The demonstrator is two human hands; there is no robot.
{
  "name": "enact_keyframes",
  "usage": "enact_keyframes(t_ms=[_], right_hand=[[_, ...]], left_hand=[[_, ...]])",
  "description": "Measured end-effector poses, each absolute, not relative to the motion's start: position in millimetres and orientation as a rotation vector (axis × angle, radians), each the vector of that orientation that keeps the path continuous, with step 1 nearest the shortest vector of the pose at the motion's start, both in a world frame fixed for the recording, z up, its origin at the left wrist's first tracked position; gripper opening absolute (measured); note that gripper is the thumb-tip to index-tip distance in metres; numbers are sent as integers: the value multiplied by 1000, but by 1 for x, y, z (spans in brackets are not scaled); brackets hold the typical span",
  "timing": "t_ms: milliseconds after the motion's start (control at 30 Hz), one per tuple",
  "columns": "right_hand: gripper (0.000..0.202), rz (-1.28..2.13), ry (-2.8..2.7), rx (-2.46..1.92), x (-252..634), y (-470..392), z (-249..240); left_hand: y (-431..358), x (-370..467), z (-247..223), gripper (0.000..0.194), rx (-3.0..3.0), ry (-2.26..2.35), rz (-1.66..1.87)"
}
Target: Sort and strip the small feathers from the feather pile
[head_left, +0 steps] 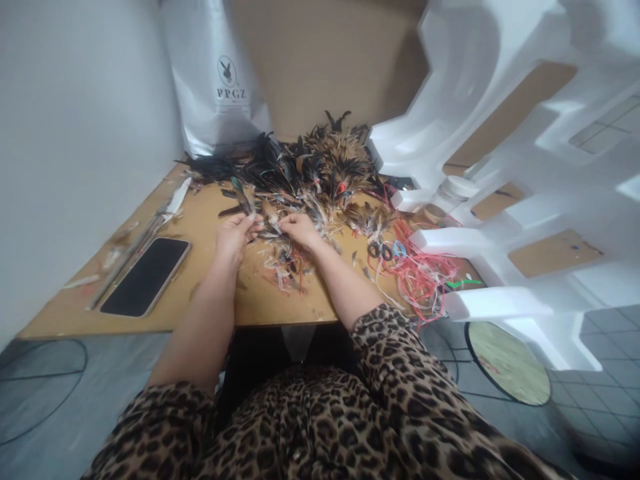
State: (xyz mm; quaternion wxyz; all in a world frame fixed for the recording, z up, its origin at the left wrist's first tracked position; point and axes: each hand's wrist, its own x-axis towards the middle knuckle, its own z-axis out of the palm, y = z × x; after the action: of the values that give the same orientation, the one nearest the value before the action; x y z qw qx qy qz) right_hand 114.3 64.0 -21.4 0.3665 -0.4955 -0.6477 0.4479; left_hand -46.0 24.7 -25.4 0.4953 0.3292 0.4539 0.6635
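My left hand point(236, 235) pinches the base of a few dark, greenish feathers point(243, 195) that point up and away from me. To its right, my right hand point(301, 230) is closed with thumb and fingertips together over the loose feathers; what it grips is too small to make out. Both hands are low over the table point(205, 220), a short gap apart. Just beyond them spreads a large pile of black and brown feathers point(345, 157). Between and below the hands lie feather scraps and bits of pink string point(285, 273).
A phone point(147, 277) lies at left beside a thin rod point(125, 257) and a white feather point(179, 197). Tangled pink string point(417, 273) and scissors point(380, 251) are at right, near white foam pieces point(480, 247). A silver bag point(220, 87) stands at the back. A round stool point(507, 363) is below right.
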Motion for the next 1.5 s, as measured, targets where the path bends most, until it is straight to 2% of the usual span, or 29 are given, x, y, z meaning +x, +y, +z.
enact_keyframes(t_ms=[467,700,800,1033,1233,1500], right_hand=[[21,1082,-1864,-1086,111,56,-20],[30,1143,-1869,-1036,109,54,-18],[26,1166,-1817,-1032,108,54,-18],[18,1476,-1504,-975,106,55,-20],[23,1680,-1262,-895,108,59,-19],[30,1766,-1117,-809,108,60,-16]], left_hand=[[26,-39,-32,24,980,1190,1449],[25,-37,-29,16,1030,1192,1534],[23,-35,-27,16,1041,1190,1531],[21,-35,-25,22,914,1111,1509],[17,-35,-19,23,832,1057,1515],[16,-34,-16,21,814,1090,1480]])
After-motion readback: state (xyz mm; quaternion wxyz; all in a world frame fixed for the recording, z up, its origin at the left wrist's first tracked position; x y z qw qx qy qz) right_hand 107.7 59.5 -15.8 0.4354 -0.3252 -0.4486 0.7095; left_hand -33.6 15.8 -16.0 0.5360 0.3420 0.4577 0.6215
